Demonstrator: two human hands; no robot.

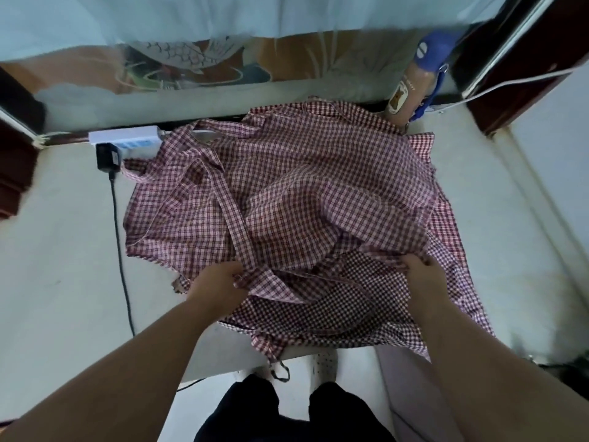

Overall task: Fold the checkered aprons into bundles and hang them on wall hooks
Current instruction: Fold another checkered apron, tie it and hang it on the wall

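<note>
my left grip (220, 282) is curled onto the near hem of the top checkered apron (302, 193), fingers pinching a fold of cloth right where a long strap (229, 215) runs down into it. my right grip (420, 271) is closed the same way on the same hem, off to the other side, knuckles up. between the two grips the hem sags a little and bunches. directly under both grips lies a second apron with a finer check (334, 304), which hangs over the near edge of the pale surface (63, 250).

the relation that matters: the whole body of the top apron lies beyond the grips, spread away from me in loose wrinkles, and the held edge runs side to side from one grip to the other. both grips are about equally near it, so i judge a fold means carrying this edge forward over the cloth with both together.

further out, beyond the left grip, a white power strip (124, 137) with a black adapter (106, 157) sits just beside the apron's far corner. beyond the right grip, a brown bottle (403, 97) rests at the far edge.
</note>
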